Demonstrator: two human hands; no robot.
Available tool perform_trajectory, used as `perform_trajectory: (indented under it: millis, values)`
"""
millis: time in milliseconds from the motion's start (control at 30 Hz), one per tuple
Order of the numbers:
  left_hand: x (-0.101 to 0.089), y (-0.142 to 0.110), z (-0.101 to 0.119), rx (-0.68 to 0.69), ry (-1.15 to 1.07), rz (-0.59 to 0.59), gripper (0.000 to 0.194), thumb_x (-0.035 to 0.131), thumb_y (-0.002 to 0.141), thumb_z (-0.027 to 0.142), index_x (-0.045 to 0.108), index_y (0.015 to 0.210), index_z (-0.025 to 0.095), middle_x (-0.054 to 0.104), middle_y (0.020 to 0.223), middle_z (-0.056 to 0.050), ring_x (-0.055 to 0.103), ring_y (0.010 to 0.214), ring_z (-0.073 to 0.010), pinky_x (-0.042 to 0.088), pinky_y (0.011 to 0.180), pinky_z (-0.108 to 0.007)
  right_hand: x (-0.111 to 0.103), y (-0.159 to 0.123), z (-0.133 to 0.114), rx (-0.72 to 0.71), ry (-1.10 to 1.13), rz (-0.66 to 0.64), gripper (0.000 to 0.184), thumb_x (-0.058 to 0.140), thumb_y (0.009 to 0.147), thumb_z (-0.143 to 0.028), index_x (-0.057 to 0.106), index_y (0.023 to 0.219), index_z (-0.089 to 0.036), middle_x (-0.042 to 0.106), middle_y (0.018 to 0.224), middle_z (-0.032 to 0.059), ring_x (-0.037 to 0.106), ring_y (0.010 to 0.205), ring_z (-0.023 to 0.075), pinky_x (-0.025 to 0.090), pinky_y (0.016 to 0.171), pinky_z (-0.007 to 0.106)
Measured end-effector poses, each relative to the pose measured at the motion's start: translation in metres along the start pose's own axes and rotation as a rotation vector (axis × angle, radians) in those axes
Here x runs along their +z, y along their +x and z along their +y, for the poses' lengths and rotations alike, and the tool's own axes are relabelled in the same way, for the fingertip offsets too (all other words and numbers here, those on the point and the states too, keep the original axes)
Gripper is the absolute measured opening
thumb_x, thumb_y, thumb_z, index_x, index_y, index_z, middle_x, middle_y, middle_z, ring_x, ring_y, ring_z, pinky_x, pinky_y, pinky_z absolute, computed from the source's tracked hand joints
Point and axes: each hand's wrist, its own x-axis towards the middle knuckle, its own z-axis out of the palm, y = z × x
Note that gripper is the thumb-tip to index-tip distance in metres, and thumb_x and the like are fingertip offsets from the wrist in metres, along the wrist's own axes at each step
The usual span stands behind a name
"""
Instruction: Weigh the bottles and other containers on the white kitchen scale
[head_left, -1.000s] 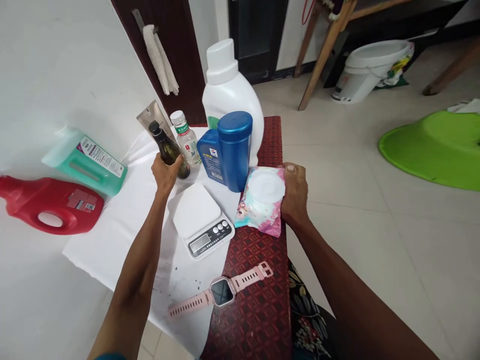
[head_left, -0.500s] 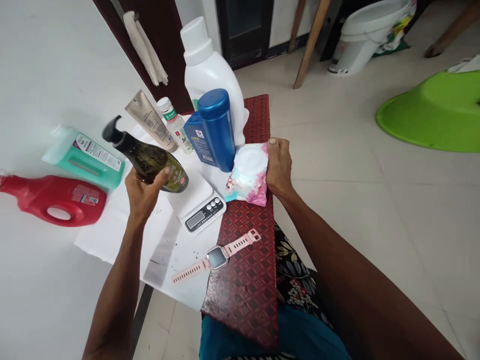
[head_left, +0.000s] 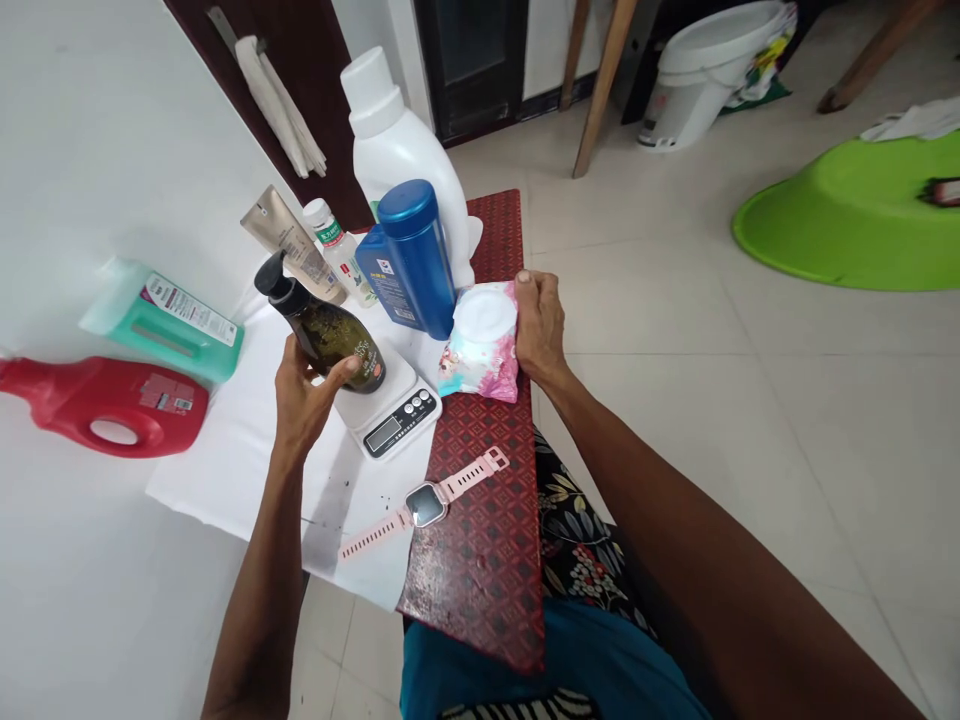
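Note:
My left hand (head_left: pixel 311 400) is wrapped round a dark green pump bottle (head_left: pixel 334 345), thumb across its lower front. The bottle's base is over the white platform of a kitchen scale (head_left: pixel 401 422); whether they touch I cannot tell. My right hand (head_left: pixel 541 325) is closed at the table's right edge, against a pink and white pack of wipes (head_left: pixel 484 340). Its fingertips are hidden, so I cannot tell if it grips the pack or the edge. A pink-strapped smartwatch (head_left: pixel 426 504) lies in front of the scale.
Behind the scale stand a blue bottle (head_left: pixel 420 260), a white jug (head_left: pixel 412 150), a small clear bottle (head_left: pixel 341 255) and a beige tube (head_left: pixel 289 240). At the left are a green jug (head_left: pixel 172 325) and a red jug (head_left: pixel 124 405). The table (head_left: pixel 480 560) has a red patterned top.
My left hand has brought the pump bottle right and slightly down over the scale, and the bottle stands more upright. The whole view has shifted a little; my right hand stays by the pack.

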Motion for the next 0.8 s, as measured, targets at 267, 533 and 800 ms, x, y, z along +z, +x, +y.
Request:
perform_trajectory:
  millis: [267, 533, 800]
  values:
    - [-0.024, -0.046, -0.066, -0.346, -0.12, 0.356, 0.071, 0.065, 0.09, 0.083, 0.068, 0.116, 0.017, 0.076, 0.108, -0.013, 0.077, 0.087, -0.0214, 0.06, 0.076, -0.033, -0.001, 0.0, 0.001, 0.022, -0.028, 0.007, 0.064, 0.038, 0.101, -0.086, 0.059, 0.108, -0.026, 0.072, 0.111, 0.0102, 0.067, 0.109, 0.0289, 0.051, 0.104, 0.048]
    - [-0.02, -0.061, -0.09, -0.373, 0.054, 0.374, 0.056, 0.069, 0.093, 0.071, 0.068, 0.111, 0.018, 0.076, 0.101, -0.01, 0.075, 0.084, -0.0199, 0.057, 0.073, -0.031, -0.004, -0.001, -0.009, 0.093, -0.065, -0.033, 0.046, 0.041, 0.107, -0.071, 0.055, 0.107, -0.027, 0.07, 0.113, 0.0111, 0.062, 0.108, 0.0271, 0.048, 0.104, 0.045]
    - [-0.011, -0.053, -0.043, -0.061, 0.151, 0.473, 0.072, 0.069, 0.094, 0.073, 0.054, 0.144, 0.022, 0.069, 0.133, -0.016, 0.074, 0.113, -0.0259, 0.059, 0.093, -0.039, -0.005, -0.001, -0.019, 0.133, -0.059, -0.041, 0.032, 0.044, 0.108, -0.059, 0.052, 0.102, -0.028, 0.068, 0.113, 0.0129, 0.06, 0.11, 0.0282, 0.044, 0.105, 0.045]
